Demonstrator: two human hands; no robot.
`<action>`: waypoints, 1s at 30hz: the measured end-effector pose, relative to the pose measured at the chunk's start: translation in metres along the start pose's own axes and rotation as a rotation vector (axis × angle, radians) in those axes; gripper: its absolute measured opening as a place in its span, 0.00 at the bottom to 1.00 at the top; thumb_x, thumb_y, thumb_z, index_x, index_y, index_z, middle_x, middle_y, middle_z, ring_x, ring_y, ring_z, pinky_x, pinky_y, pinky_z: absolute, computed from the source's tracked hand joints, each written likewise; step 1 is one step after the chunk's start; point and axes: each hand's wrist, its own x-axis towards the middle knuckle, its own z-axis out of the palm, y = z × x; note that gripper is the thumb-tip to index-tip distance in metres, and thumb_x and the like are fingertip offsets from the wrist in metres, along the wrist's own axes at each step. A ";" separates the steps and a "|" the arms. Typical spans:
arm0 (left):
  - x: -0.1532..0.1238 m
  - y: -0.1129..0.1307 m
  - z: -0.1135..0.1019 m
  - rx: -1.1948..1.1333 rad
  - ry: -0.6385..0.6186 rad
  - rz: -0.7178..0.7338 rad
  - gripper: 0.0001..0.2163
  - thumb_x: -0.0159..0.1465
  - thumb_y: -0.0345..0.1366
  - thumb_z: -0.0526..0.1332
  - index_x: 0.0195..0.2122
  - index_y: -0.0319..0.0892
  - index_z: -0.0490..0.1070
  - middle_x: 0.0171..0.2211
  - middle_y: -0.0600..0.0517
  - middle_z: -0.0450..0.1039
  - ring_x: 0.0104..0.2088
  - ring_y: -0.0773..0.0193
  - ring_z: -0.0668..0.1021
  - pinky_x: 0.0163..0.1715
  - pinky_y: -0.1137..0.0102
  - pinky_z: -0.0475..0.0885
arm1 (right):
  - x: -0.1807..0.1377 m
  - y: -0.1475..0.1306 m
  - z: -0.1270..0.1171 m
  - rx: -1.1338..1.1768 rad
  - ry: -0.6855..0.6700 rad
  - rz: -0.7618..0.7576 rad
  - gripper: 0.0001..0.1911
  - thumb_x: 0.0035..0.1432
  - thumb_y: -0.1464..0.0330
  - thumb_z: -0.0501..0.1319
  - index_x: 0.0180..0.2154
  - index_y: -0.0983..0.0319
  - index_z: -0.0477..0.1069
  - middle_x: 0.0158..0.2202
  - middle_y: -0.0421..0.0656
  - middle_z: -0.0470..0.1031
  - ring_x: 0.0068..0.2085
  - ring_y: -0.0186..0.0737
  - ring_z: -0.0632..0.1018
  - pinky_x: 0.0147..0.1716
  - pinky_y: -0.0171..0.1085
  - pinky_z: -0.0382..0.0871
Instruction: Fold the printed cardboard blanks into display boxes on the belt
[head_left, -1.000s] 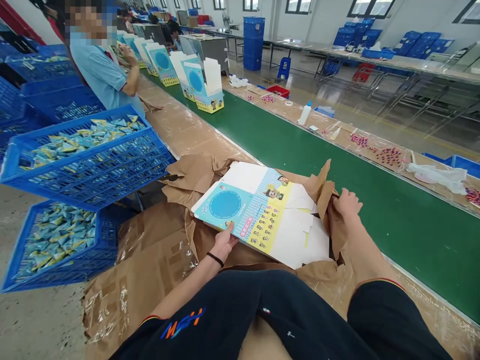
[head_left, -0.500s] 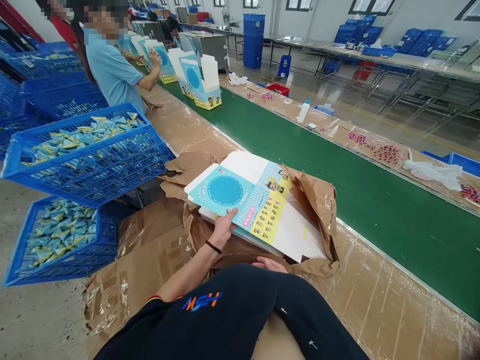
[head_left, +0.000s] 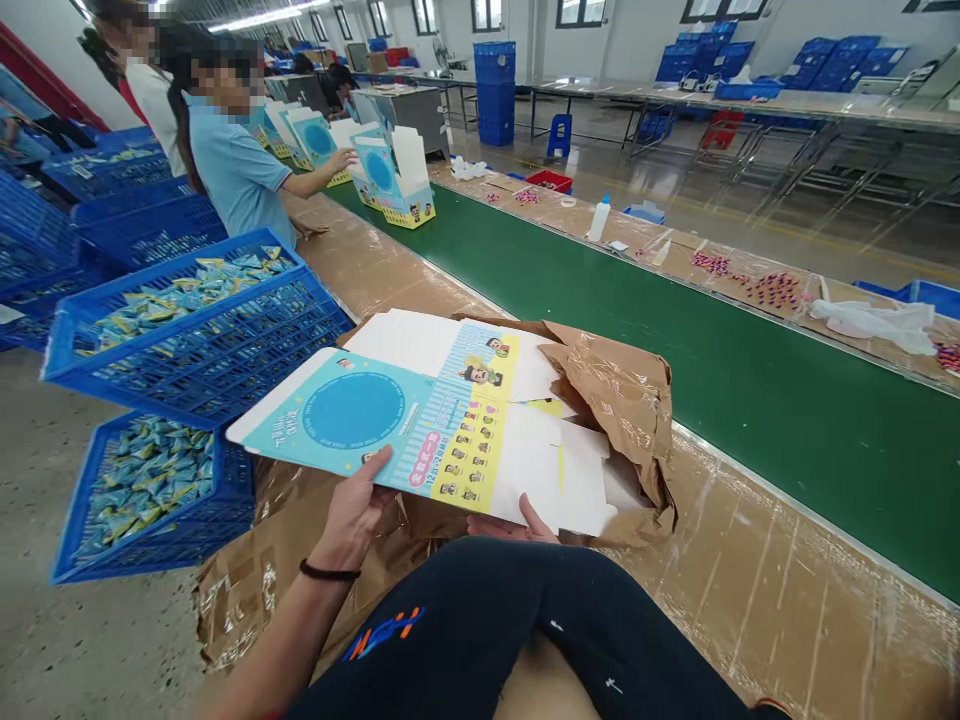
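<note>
1. Gripping a flat blue-and-yellow printed cardboard box blank in left hand, thumb on top.
2. Got right hand at its near edge, can't tell if closed.
3. Can read "12" and "+2" just right of left hand.
4. Pokes out past left hand toward blue plastic lattice crate.
5. Past both hands, flat green conveyor belt; rightward, brown film-covered table.

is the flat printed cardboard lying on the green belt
No, the left hand and right hand hold the flat printed cardboard over crumpled brown paper, on the near side of the green belt.
</note>
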 end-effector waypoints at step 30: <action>-0.041 0.019 -0.054 -0.219 0.016 0.315 0.06 0.61 0.24 0.64 0.37 0.40 0.75 0.38 0.52 0.81 0.43 0.60 0.83 0.50 0.67 0.82 | 0.025 -0.084 0.107 0.505 0.334 -0.065 0.16 0.55 0.79 0.64 0.46 0.63 0.71 0.36 0.43 0.81 0.33 0.43 0.83 0.30 0.36 0.82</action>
